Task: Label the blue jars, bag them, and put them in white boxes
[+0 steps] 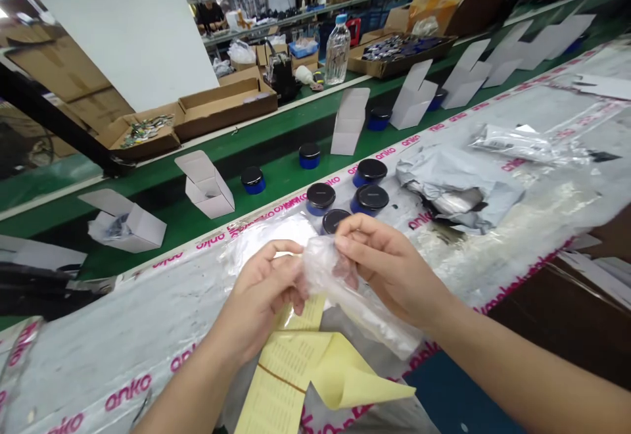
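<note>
A clear plastic bag [365, 306] is stretched between my two hands over the table. My left hand [269, 286] has its curled fingers closed on the bag's left edge. My right hand [389, 266] pinches the same bag near its top. Below them lie yellow printed sheets [296, 361], one curled over. Just beyond my fingers are several round blue containers with black lids, among them one [320, 197] to the left and one [369, 198] to the right. Flat clear plastic bags [276, 237] lie behind my left hand.
Open white boxes [210, 187] and more blue containers [309, 156] stand along the green belt [280, 191]. Crumpled grey plastic [463, 184] lies right. Behind are a water bottle [338, 52] and cardboard trays [227, 105]. A person [211, 16] is in the background.
</note>
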Motion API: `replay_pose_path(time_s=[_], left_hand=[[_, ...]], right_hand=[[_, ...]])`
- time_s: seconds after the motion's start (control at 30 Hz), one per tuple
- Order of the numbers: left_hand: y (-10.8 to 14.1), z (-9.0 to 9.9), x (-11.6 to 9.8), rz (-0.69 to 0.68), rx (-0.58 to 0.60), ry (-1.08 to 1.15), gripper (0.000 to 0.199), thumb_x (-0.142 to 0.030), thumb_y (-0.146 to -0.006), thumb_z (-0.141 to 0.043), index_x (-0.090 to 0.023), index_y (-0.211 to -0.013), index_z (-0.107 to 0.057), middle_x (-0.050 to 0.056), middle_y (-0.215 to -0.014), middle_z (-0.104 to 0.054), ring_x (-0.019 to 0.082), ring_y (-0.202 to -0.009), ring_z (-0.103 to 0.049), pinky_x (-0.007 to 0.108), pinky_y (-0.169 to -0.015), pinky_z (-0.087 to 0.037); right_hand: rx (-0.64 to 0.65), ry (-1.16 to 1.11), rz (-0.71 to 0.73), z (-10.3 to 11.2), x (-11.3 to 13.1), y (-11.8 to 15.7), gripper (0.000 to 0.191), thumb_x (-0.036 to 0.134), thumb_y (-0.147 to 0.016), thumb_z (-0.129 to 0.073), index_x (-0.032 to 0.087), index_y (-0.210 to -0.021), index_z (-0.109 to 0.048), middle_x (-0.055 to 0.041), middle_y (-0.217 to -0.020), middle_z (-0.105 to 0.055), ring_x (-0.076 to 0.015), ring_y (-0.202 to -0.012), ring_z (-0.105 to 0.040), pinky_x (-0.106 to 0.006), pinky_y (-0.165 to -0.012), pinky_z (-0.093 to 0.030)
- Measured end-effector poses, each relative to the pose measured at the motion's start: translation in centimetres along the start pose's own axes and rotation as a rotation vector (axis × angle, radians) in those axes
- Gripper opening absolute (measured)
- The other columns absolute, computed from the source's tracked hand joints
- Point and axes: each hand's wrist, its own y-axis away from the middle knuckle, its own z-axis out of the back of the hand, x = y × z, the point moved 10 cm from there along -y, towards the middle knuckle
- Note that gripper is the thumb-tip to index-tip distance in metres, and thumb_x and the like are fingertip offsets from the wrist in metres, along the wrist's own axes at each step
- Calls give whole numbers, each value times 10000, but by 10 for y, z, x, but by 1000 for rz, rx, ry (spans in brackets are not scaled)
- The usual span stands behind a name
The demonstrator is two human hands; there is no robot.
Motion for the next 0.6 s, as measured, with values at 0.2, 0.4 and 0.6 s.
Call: replay_pose_path(time_s=[0.2,0.4,0.6], left_hand=[[-47,-21,14,-21,-30,-216,325,-462,-764,-762,-168,-818,-634,1,-638,-607,85,-459,-485,184,-362,-300],[-76,-24,-12,-326,-194,-595,123,-308,-938,-531,-215,-858,-541,-14,-738,-615,136,-565,-622,247,-504,-454],[-99,-24,-11,-317,-226,-872,162,-148,-933,-478,-238,-803,-513,-20,-583,-554,208,-547,-604,314,-611,-439]], right_hand=[[-367,472,162,69,7,17,159,346,-894,-683,220,-823,-618,39,-627,-616,-127,-488,-585,-267,-512,-485],[-379,1004,261,70,28,-6,115,277,-940,-524,237,-846,-575,-5,-732,-669,-161,-534,-618,-276,-490,-447],[-322,1281,192,69,16,-30,147,112,-867,-514,226,-914,-596,-6,-640,-633,-196,-553,-584,-290,-531,-377]])
